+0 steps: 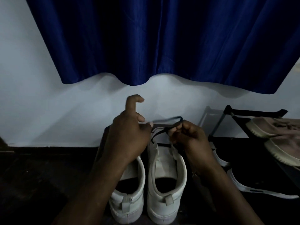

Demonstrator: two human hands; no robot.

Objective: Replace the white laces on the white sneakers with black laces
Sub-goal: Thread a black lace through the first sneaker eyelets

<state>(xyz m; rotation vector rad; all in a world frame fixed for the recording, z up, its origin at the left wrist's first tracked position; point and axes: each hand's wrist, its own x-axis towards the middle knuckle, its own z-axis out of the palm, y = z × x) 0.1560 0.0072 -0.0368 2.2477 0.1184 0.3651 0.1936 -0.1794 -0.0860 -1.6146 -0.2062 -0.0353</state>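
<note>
Two white sneakers stand side by side with heels toward me, the left sneaker (pixel 129 197) and the right sneaker (pixel 167 181). A black lace (pixel 168 120) stretches above the front of the right sneaker, looped between both hands. My left hand (pixel 128 135) pinches one part of the lace, index finger raised, and hides the left sneaker's front. My right hand (pixel 188 137) is closed on the lace's loop at the right. One strand of the black lace runs down into the right sneaker's eyelets. The toes of both sneakers are hidden.
A dark blue curtain (pixel 162 43) hangs over a pale wall behind. At the right a black shoe rack (pixel 230 114) holds beige shoes (pixel 276 127). Dark shoes with white soles (pixel 253 189) lie right of my right arm. The floor is dark.
</note>
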